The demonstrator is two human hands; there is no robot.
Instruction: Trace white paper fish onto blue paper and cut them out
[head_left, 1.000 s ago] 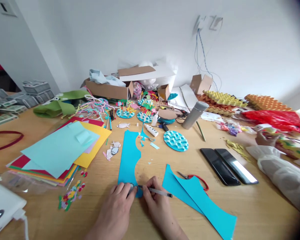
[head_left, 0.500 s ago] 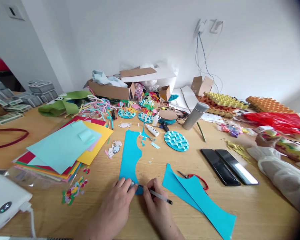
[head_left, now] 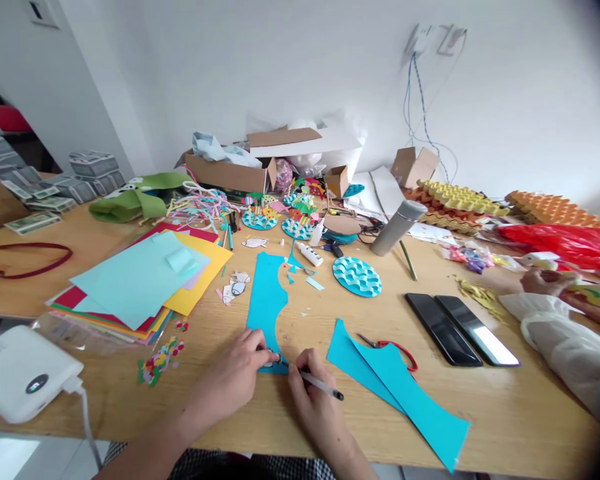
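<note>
Near the front of the table [head_left: 505, 413], a blue sheet [head_left: 267, 293] lies flat with a small pale cut-out [head_left: 273, 361] on its near end. One long side of the sheet is already cut in curves, and several paper fish [head_left: 236, 288] lie just to its left; marking around the cut-out appears under way, while cutting at this end seems left to do. The right hand [head_left: 314, 392] has its grip closed on a pen [head_left: 324, 385], the tip beside the cut-out. The left hand [head_left: 237, 365] presses the cut-out with its fingertips; whether its fingers pinch anything cannot be told.
</note>
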